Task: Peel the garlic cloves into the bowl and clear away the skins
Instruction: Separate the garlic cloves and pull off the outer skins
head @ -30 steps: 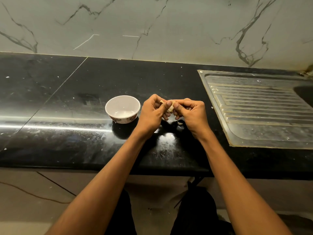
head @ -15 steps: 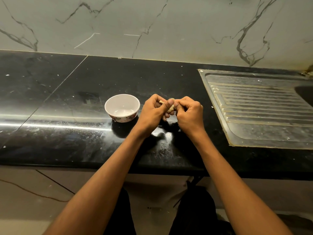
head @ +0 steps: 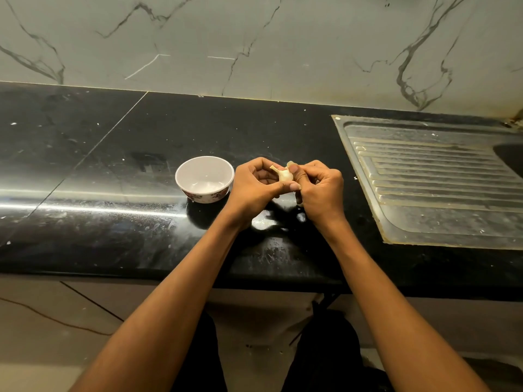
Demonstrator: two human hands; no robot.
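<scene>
Garlic (head: 284,175): pinched by left hand (head: 256,185) and right hand (head: 319,188), just right of bowl (head: 204,178). Advice: split skin with thumbnail, steady grip.

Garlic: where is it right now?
Head view, centre: the garlic is pinched between the left hand and right hand, above the black counter, just right of the white bowl.

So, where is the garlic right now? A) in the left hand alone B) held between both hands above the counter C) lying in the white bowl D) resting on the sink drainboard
B: the garlic sits pinched between the left hand and right hand, beside the white bowl, not in it.
</scene>
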